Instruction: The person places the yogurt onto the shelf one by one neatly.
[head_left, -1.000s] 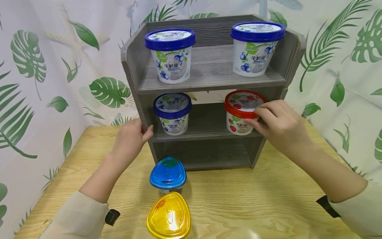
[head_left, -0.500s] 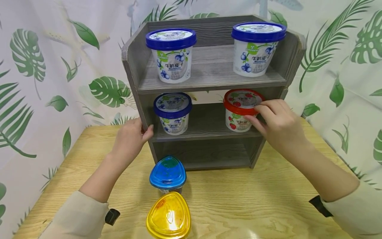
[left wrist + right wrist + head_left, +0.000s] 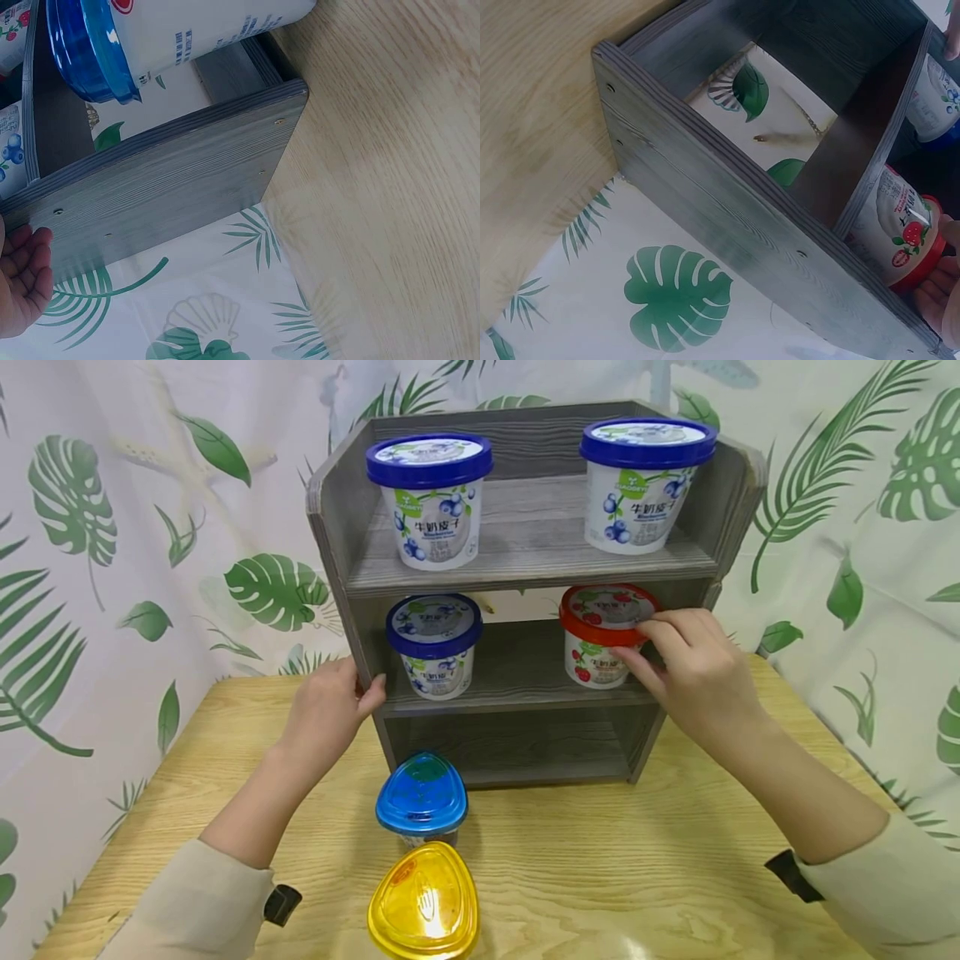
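A grey wooden shelf unit [image 3: 532, 539] stands on the table. My left hand [image 3: 328, 700] grips its left side panel, thumb at the front edge; the left wrist view shows the curled fingers [image 3: 31, 262] against the outer face. On the middle board, at the right, my right hand [image 3: 697, 672] pinches a red-lidded strawberry tub [image 3: 588, 667] by the right side of its rim. The tub's underside meets or nearly meets the board; I cannot tell which. To its left sits a blue-lidded blueberry tub [image 3: 438, 675], upright and apart from either hand.
Two larger blueberry tubs, one left [image 3: 431, 527] and one right [image 3: 637, 514], stand on the top board. A blue-lidded triangular cup [image 3: 422, 797] stands before the shelf's lower left, with a yellow-lidded cup [image 3: 425, 902] nearer. Leaf-printed cloth [image 3: 150, 568] hangs behind.
My right hand has shifted slightly left and away from me, moving the red-lidded tub with it. The left hand keeps its hold on the panel.
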Motion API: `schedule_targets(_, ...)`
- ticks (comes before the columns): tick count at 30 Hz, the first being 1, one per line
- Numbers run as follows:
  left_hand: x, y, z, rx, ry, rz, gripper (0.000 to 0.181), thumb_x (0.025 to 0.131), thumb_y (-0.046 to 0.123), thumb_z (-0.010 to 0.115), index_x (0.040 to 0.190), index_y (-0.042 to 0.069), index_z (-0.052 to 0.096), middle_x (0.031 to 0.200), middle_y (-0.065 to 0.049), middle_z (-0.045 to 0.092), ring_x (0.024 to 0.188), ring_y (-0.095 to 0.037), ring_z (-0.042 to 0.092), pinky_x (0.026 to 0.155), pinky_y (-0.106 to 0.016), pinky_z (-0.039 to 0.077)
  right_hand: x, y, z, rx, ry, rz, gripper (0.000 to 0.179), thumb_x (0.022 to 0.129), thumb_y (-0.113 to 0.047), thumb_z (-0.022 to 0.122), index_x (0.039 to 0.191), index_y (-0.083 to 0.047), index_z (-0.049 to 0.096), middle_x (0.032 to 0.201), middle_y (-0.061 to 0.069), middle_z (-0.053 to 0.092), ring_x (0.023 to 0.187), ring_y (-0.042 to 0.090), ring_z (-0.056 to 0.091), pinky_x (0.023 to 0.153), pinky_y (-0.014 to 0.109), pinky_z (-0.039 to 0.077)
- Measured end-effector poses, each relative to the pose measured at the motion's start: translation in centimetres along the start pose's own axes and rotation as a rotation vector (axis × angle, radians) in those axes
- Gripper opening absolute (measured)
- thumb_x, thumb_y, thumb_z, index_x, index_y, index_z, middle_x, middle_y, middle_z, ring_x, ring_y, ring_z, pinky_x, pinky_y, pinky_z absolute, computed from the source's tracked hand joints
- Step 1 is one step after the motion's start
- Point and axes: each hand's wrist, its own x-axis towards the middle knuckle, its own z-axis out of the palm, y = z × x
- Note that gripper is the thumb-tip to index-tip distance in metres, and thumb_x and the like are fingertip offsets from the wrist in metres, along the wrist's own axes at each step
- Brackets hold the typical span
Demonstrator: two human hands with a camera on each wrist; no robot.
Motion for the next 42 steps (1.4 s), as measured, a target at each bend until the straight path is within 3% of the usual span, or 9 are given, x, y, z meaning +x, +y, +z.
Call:
schedule_targets(23,0.2,-0.1,-0.2,-0.012,-0.001,-0.003,0.017,0.089,0.014,0.058,0.08,0.0,0.057,0.062,-0.01,0.053,0.057,-0.026,0.051,0.052,-0.035,0.043,-0.7,-1.5,-0.4,0.061,0.078,-0.07,0.048,0.091,-0.037,0.059,0.084,0.01,0.064,0.078,0.021,0.063,0.071,0.037,0.059,0.065,0.045,0.049)
schedule_targets(42,0.1,0.0,0.0,-0.023,-0.011,-0.011,0.017,0.089,0.014,0.059,0.084,-0.003,0.06,0.062,-0.011,0.055,0.058,-0.027,0.052,0.052,-0.035,0.044,-2.3,-2.6,0.4,0.105,0.02,-0.122,0.045,0.092,-0.036,0.058,0.084,0.008,0.065,0.078,0.018,0.064,0.07,0.033,0.061,0.065,0.042,0.052)
